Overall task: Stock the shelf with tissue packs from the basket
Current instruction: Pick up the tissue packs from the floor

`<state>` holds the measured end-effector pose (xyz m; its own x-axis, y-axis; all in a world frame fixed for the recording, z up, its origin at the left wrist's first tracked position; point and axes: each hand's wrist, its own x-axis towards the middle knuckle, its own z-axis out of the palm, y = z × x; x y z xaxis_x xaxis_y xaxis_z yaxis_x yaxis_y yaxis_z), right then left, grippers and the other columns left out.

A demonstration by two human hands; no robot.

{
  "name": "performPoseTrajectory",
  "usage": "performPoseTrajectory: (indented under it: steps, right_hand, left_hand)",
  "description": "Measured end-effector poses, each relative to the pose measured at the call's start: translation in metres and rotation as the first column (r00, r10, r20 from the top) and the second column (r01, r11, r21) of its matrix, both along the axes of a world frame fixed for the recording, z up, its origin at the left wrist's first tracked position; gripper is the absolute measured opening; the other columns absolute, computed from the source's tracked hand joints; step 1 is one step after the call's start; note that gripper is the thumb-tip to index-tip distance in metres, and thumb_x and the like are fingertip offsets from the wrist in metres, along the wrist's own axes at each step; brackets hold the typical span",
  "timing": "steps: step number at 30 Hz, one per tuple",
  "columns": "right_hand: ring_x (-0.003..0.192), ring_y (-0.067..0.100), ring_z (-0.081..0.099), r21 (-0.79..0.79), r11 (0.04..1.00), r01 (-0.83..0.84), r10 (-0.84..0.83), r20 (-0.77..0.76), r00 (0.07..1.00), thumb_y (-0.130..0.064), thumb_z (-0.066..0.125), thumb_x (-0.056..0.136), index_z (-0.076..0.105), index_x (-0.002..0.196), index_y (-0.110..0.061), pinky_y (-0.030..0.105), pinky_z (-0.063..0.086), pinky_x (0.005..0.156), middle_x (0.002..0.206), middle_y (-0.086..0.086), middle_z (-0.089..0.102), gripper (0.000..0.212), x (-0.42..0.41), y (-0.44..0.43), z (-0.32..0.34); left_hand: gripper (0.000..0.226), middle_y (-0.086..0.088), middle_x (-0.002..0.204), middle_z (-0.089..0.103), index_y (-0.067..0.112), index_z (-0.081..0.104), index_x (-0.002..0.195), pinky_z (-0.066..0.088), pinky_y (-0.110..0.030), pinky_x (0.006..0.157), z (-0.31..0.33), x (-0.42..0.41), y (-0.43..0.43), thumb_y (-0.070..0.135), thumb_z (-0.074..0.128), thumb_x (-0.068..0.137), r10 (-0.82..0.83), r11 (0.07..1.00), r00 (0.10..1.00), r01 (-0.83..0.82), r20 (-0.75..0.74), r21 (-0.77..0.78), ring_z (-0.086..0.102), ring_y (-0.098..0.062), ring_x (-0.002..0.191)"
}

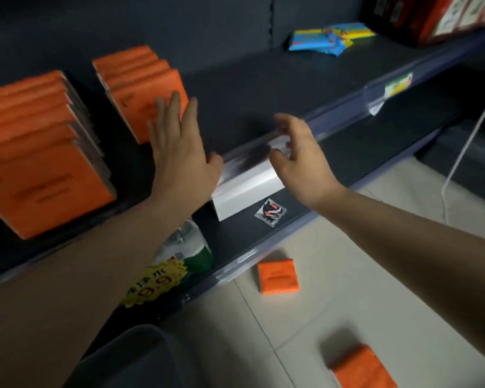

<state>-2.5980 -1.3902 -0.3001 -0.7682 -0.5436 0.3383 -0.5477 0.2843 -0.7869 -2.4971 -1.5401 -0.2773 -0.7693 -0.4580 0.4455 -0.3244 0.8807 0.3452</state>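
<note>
Looking down from the head view, we see a dark shelf (249, 88) with orange tissue packs standing upright in two rows. The left row of packs (39, 163) is nearest us, and the second row of packs (140, 88) stands farther back and to its right.

The left hand (179, 147) is spread flat, its fingers straight and apart. Its fingertips lie over the front pack of the second row, but we cannot tell whether they touch it. The right hand (300, 161) hovers just to the right, above the shelf's front edge. Its fingers are loosely curled, the thumb stands apart, and it holds nothing. Its fingertips are blurred.

On the lower shelf (235, 242), a white box (247, 183) lies below the gap between the two hands. A small foil sachet (270, 212) lies just beside the box on its near right. A clear plastic bottle (185, 247) with a green label is partly hidden by the left forearm. A yellow starburst price tag (154, 284) sits at the lower shelf's front edge.

Two more orange packs lie on the tiled floor (347, 247). One floor pack (277, 276) is near the lower shelf's edge. The other fallen pack (361, 368) is at the near right, cut off by the frame.

At the near edge we see the rim of a dark grey basket (140, 357); its inside is out of sight. Blue and yellow packets (328, 39) lie on the far right of the shelf, beside a red carton (445, 15).
</note>
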Motion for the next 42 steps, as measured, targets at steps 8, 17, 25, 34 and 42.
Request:
performPoseTrajectory:
  steps: [8, 17, 25, 34, 42]
  right_hand:
    - [0.121, 0.019, 0.049, 0.236, 0.967, 0.097, -0.107, 0.031, 0.994, -0.001, 0.052, 0.088, 0.048, 0.133, -0.011, 0.019, 0.034, 0.097, 0.133, 0.007, 0.05, 0.046, 0.026, 0.113, -0.096]
    - [0.117, 0.021, 0.053, 0.584, 0.795, 0.163, -0.417, 0.331, 0.846, -0.004, 0.055, 0.086, 0.048, 0.132, -0.013, 0.025, 0.039, 0.091, 0.13, 0.006, 0.052, 0.048, 0.077, 0.241, -0.229]
    - [0.115, 0.031, 0.053, 0.78, 0.613, 0.128, -0.652, 0.408, 0.639, -0.01, 0.066, 0.079, 0.048, 0.133, -0.009, 0.034, 0.043, 0.092, 0.13, 0.014, 0.051, 0.056, 0.129, 0.292, -0.311]
    - [0.137, 0.032, 0.032, 0.839, 0.541, 0.062, -0.722, 0.425, 0.546, -0.043, 0.072, 0.079, 0.02, 0.15, -0.012, 0.041, 0.034, 0.107, 0.152, 0.011, 0.027, 0.093, 0.145, 0.284, -0.344]
    - [0.123, 0.031, 0.046, 0.813, 0.58, 0.053, -0.684, 0.45, 0.575, -0.035, 0.069, 0.082, 0.041, 0.139, -0.015, 0.036, 0.042, 0.097, 0.134, 0.012, 0.045, 0.067, 0.153, 0.276, -0.348]
  left_hand:
    - [0.063, -0.007, 0.148, 0.039, 0.01, 0.042, 0.139, 0.027, -0.04, 0.111, -0.071, 0.013, 0.076, 0.008, 0.059, 0.078, -0.363, 0.927, 0.923, 0.371, 0.128, -0.048, 0.031, -0.024, 0.137]
    - [0.056, -0.006, 0.137, 0.05, 0.011, 0.044, 0.138, 0.038, -0.036, 0.108, -0.19, 0.024, 0.1, 0.008, 0.059, 0.084, -0.491, 0.871, 0.775, 0.446, 0.398, 0.206, 0.044, -0.023, 0.128]
    - [0.051, -0.004, 0.129, 0.053, 0.015, 0.04, 0.139, 0.047, -0.033, 0.091, -0.275, 0.025, 0.11, 0.016, 0.054, 0.09, -0.447, 0.894, 0.675, 0.316, 0.587, 0.318, 0.055, -0.022, 0.116]
    - [0.06, -0.01, 0.151, 0.033, 0.006, 0.025, 0.147, 0.038, -0.031, 0.106, -0.334, 0.011, 0.106, 0.023, 0.049, 0.094, -0.341, 0.929, 0.453, 0.295, 0.824, 0.222, 0.038, -0.022, 0.137]
    - [0.075, -0.006, 0.162, 0.0, 0.007, 0.004, 0.153, 0.036, -0.038, 0.107, -0.345, 0.008, 0.11, 0.021, 0.046, 0.093, -0.373, 0.902, 0.212, 0.313, 0.903, 0.299, 0.03, -0.024, 0.142]
